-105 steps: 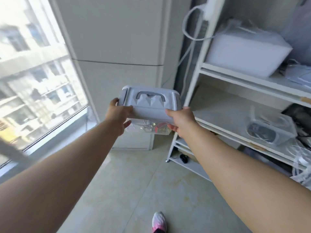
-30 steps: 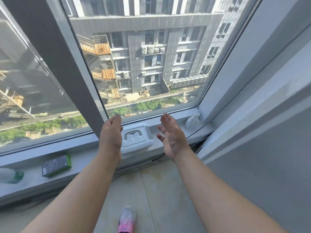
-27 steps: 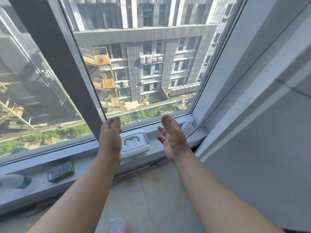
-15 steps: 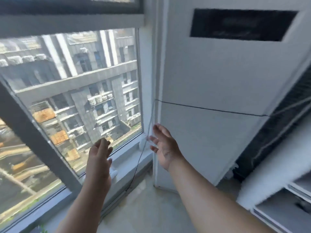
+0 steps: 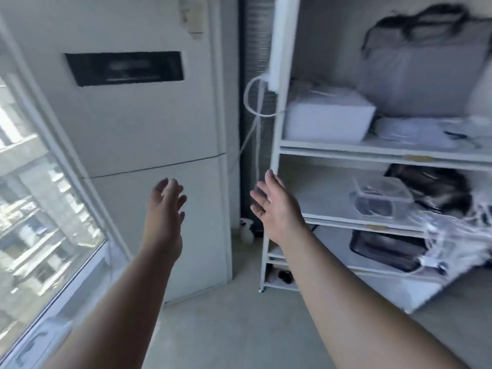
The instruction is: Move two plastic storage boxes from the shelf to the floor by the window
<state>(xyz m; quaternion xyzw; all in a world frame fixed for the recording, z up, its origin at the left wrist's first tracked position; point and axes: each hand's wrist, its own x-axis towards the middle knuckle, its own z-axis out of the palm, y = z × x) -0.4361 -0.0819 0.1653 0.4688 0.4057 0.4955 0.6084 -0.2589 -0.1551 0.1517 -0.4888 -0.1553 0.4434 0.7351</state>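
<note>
Both hands are raised in front of me with fingers spread and nothing in them. My left hand (image 5: 165, 206) is in front of the white cabinet. My right hand (image 5: 277, 206) is by the left post of the white shelf unit (image 5: 275, 161). A clear plastic storage box (image 5: 380, 198) with a clear lid rests on the middle shelf, well right of my right hand. The grey-lidded box with a handle (image 5: 34, 342) lies on the window ledge at the bottom left, blurred and partly cut off.
A tall white cabinet (image 5: 149, 123) stands between the window (image 5: 32, 209) and the shelf. The upper shelf holds a white box (image 5: 327, 118) and a grey bag (image 5: 423, 65). Dark bags and a bundle of white cables (image 5: 458, 235) crowd the right. The floor (image 5: 239, 328) is pale tile.
I carried the grey-lidded box to the window ledge and let go of it. My view has since swung right, from the window to the shelf, with both hands empty.
</note>
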